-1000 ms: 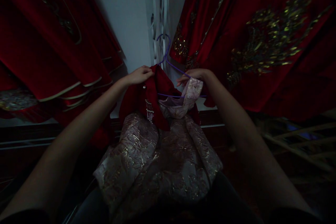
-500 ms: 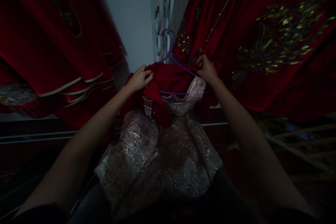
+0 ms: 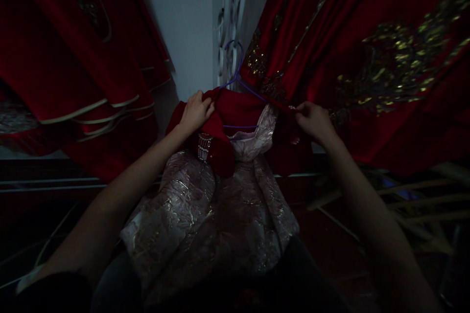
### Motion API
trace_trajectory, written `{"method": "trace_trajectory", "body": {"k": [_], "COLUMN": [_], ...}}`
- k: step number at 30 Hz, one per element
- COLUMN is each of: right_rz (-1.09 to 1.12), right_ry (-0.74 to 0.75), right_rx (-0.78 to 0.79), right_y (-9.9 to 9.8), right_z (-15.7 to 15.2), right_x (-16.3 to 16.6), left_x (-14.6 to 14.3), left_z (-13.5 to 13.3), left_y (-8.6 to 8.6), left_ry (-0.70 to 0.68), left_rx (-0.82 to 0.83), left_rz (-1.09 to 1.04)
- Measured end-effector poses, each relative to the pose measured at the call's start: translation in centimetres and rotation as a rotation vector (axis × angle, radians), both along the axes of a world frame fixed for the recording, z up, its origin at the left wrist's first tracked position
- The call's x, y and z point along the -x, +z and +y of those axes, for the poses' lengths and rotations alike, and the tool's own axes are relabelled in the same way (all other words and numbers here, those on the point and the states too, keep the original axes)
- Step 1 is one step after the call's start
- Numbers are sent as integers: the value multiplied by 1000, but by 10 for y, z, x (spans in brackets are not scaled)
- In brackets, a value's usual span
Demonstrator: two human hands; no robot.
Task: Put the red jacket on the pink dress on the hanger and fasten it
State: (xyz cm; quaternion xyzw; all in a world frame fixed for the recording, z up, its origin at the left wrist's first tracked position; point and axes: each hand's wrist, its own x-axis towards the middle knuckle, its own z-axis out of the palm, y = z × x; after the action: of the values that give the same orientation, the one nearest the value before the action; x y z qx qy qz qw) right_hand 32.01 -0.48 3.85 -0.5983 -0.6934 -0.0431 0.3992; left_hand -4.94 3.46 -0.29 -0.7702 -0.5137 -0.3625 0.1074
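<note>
A purple hanger (image 3: 238,77) carries a pale, shiny brocade dress (image 3: 238,205) and a dark red garment (image 3: 235,105) lying over its shoulders. My left hand (image 3: 196,112) is closed on the red cloth at the hanger's left shoulder. A beaded ornament (image 3: 204,146) hangs on the red piece just below that hand. Out to the right, my right hand (image 3: 314,118) pinches the edge of the red garment and holds it away from the dress strap. The dress skirt spreads down toward my legs.
Red garments with pale trim (image 3: 88,112) hang on the left. More red cloth with gold sequins (image 3: 396,58) hangs on the right. White scrolled metalwork (image 3: 231,19) stands behind the hanger. Wooden slats (image 3: 411,200) show dimly at the lower right.
My right hand has moved right and slightly down, drawing the red garment's edge off the dress strap. My left hand keeps its hold at nearly the same spot.
</note>
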Motion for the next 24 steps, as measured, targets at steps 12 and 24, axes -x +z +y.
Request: {"method": "trace_trajectory", "body": {"k": [12,24], "right_rz": [579,485], "right_ry": [709,662], "right_rx": [294,134], "right_y": [-77,-76], "right_z": [5,-5], "right_x": [179,141], "left_x": [-9,-42], "left_z": [-9,-79], "left_y": [-6,-17], "left_ry": [80,28], "left_rx": [-47,3], "left_rz": [-104,-126]}}
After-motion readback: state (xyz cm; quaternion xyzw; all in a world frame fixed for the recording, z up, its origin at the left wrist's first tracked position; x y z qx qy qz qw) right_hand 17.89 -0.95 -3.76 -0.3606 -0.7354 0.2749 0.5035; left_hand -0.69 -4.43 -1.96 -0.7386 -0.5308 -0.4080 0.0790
